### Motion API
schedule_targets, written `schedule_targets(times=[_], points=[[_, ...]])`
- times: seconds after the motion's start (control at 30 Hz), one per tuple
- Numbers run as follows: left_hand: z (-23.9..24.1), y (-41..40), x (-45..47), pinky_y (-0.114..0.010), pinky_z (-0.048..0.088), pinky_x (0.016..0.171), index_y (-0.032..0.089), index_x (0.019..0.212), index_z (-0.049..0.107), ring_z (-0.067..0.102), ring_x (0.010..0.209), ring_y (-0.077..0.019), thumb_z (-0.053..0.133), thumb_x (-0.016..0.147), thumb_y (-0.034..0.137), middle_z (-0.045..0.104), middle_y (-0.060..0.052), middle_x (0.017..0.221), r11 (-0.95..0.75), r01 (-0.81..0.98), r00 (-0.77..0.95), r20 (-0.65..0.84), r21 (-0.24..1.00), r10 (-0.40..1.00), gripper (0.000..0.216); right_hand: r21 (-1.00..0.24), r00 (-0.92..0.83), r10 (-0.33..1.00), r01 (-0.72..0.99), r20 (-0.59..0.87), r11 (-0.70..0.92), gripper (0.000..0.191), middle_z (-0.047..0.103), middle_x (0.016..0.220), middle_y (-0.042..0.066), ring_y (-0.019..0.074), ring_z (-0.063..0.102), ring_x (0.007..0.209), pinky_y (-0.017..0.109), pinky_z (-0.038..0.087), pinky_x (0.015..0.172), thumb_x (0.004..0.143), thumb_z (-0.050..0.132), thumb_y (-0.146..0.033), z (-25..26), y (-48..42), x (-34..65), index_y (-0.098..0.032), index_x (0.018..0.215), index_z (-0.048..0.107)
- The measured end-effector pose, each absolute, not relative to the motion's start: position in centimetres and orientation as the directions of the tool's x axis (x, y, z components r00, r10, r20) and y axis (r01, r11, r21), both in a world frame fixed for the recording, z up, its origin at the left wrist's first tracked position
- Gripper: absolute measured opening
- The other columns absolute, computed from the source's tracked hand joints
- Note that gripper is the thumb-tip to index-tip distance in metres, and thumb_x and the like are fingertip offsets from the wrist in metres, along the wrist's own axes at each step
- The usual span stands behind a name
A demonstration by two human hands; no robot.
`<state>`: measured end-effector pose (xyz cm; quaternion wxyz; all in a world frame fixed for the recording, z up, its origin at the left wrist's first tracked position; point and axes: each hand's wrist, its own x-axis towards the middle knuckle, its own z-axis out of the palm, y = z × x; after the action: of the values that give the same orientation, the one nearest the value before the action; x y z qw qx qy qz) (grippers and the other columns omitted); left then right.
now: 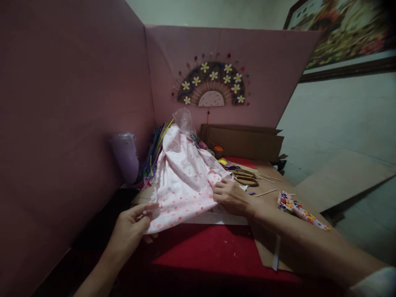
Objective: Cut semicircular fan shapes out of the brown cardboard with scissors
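A white and pale pink cloth (182, 181) with pink-red dots spreads between my two hands over the middle of the table. My left hand (134, 222) pinches its near left corner between thumb and fingers. At its right edge my right hand (230, 196) grips the fabric, the fingers closed over it. Part of a white sheet (213, 218) shows beneath the cloth's front edge. Just beyond my right hand lie scissors (246, 177) with gold-brown handles and several thin wooden sticks (266, 192).
A red cover (201, 251) and brown cardboard (266, 247) lie in front. Floral fabric (301, 210) rests on the right. Colourful pipe cleaners (157, 142) and a lilac container (126, 156) stand at left. A flower-decorated fan (213, 78) hangs on the pink panel behind.
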<state>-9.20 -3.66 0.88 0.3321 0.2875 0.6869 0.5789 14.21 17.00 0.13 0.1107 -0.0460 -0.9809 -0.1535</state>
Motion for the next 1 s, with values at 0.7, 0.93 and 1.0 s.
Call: schedule_targets(times=[0.7,0.93,1.0], points=[[-3.5,-1.3,-4.3,-0.044,0.044,0.101,0.016,0.127,0.053,0.048,0.126,-0.0252,0.054,0.087,0.026,0.059,-0.010,0.131,-0.335,0.940,0.257,0.503,0.068,0.825,0.041,0.122,-0.918,0.293,0.333,0.267,0.935,0.044,0.063,0.113,0.011,0.0273,0.049,0.106,0.039,0.037,0.089,0.070,0.061,-0.014,0.6,18.0,9.4,-0.015,0.114,0.060],[-5.1,-1.4,-4.7,-0.046,0.038,0.106,0.016,0.134,0.048,0.043,0.129,-0.0264,0.049,0.085,0.051,0.052,-0.012,0.137,-0.313,0.949,0.264,0.418,0.051,0.869,0.060,0.077,-0.819,0.478,0.525,0.316,0.848,0.017,0.063,0.101,0.011,0.0243,0.055,0.093,0.034,0.036,0.081,0.079,0.054,-0.019,0.7,19.5,8.4,-0.016,0.091,0.066],[-5.1,-1.5,-4.8,-0.046,0.039,0.105,0.016,0.134,0.049,0.043,0.129,-0.0263,0.047,0.087,0.050,0.052,-0.012,0.137,-0.307,0.951,0.265,0.416,0.037,0.870,0.058,0.037,-0.790,0.529,0.566,0.308,0.823,0.019,0.065,0.100,0.008,0.0220,0.057,0.090,0.030,0.038,0.074,0.080,0.055,-0.020,0.6,20.0,8.6,-0.019,0.095,0.066]])
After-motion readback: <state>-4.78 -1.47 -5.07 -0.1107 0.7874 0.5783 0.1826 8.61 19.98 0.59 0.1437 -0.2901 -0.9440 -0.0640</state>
